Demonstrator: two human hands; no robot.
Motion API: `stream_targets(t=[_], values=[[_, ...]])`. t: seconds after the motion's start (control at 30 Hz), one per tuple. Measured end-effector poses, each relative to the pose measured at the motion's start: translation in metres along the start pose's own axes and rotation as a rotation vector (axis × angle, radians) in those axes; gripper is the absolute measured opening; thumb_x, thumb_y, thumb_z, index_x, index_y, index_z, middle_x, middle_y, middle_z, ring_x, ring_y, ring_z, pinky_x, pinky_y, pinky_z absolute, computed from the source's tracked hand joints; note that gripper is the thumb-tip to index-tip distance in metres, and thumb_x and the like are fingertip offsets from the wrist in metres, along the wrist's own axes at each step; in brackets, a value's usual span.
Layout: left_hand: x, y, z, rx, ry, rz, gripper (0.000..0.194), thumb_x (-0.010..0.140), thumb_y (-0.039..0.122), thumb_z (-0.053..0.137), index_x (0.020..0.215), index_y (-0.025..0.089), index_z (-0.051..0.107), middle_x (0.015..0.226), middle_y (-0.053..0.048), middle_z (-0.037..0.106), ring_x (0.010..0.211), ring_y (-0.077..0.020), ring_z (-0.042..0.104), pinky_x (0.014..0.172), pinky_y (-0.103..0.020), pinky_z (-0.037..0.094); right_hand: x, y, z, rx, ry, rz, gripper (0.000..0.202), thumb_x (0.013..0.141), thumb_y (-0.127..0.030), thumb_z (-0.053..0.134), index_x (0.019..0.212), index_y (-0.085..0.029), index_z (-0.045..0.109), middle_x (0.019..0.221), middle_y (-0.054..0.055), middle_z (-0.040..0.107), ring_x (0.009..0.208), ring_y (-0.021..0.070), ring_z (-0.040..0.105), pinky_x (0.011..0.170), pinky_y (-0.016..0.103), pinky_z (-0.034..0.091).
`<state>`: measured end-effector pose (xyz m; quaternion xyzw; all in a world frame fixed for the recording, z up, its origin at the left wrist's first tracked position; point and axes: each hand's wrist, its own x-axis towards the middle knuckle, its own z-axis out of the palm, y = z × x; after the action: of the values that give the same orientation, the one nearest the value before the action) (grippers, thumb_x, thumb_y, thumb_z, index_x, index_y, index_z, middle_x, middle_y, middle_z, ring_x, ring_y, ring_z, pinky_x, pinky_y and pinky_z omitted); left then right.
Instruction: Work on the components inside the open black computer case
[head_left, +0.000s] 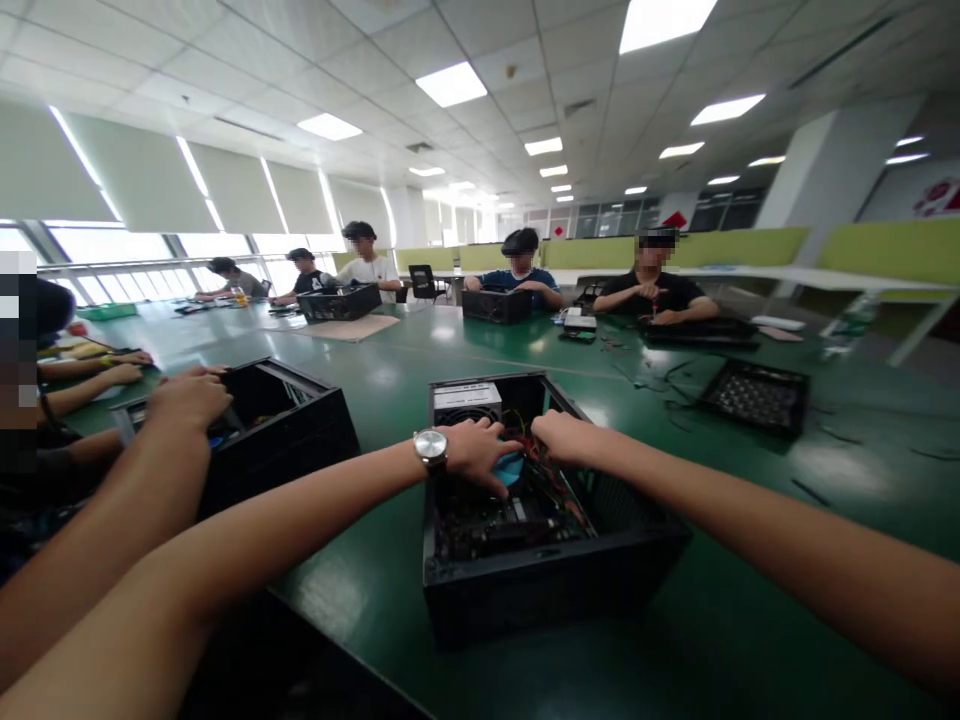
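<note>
An open computer case (555,580) is placed toward the near edge of the green table (386,370), with a power supply (466,396) mounted in its far left corner. The left hand (474,452), fingers spread, is held at a blue part (510,470) inside. The right hand (564,438) is curled beside cables (553,484); whether anything is pinched cannot be told. A second case (300,430) is seen at left.

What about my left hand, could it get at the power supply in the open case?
Probably yes: the left hand is over the open case, close to the power supply, whose pale top looks uncovered, and the right hand sits off to one side.
</note>
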<state>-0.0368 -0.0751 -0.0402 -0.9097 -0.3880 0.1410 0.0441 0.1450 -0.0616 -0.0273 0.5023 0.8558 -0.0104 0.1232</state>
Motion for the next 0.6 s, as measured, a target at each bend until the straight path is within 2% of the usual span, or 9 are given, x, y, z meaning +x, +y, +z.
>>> stream_targets(t=[0.1,0.23,0.33,0.5,0.6], values=[[0.027,-0.009,0.008,0.037,-0.122,0.048,0.091,0.076,0.068,0.07,0.153,0.035,0.036,0.154,-0.015,0.042,0.136,-0.0432,0.041,0.104,-0.058,0.042,0.01,0.001,0.003,-0.025,-0.08,0.044,0.023,0.09,-0.023,0.073,0.111,-0.014,0.067,0.115,0.007,0.069,0.102,0.0221,0.067,0.087,0.04,0.057],[0.031,-0.009,0.009,0.081,-0.14,0.086,0.107,0.062,0.061,0.082,0.154,0.037,0.033,0.148,-0.015,0.045,0.134,-0.0426,0.042,0.102,-0.058,0.044,0.017,0.0,0.001,0.005,-0.153,0.087,0.022,0.092,-0.026,0.072,0.11,-0.014,0.067,0.111,0.006,0.068,0.096,0.0202,0.068,0.083,0.038,0.058],[0.018,-0.009,0.007,0.115,-0.064,0.102,0.113,0.058,0.055,0.085,0.154,0.031,0.031,0.141,-0.018,0.048,0.128,-0.0398,0.047,0.097,-0.05,0.049,0.022,0.002,0.003,0.042,-0.167,0.121,0.021,0.093,-0.025,0.071,0.111,-0.014,0.066,0.112,0.007,0.068,0.098,0.0208,0.067,0.084,0.039,0.058],[-0.017,-0.015,-0.01,0.096,0.189,0.079,0.112,0.065,0.045,0.081,0.155,0.014,0.023,0.141,-0.021,0.044,0.124,-0.0357,0.051,0.099,-0.039,0.047,0.036,0.003,0.018,0.204,-0.171,0.119,0.024,0.094,-0.027,0.07,0.114,-0.015,0.065,0.112,0.006,0.067,0.096,0.0204,0.068,0.082,0.038,0.059],[-0.031,-0.019,-0.022,0.019,0.205,0.088,0.108,0.066,0.041,0.08,0.154,0.012,0.024,0.142,-0.02,0.044,0.125,-0.0343,0.052,0.099,-0.036,0.047,0.046,-0.008,0.026,0.356,-0.142,0.078,0.025,0.096,-0.032,0.068,0.115,-0.015,0.065,0.111,0.006,0.067,0.093,0.0201,0.068,0.08,0.038,0.059]])
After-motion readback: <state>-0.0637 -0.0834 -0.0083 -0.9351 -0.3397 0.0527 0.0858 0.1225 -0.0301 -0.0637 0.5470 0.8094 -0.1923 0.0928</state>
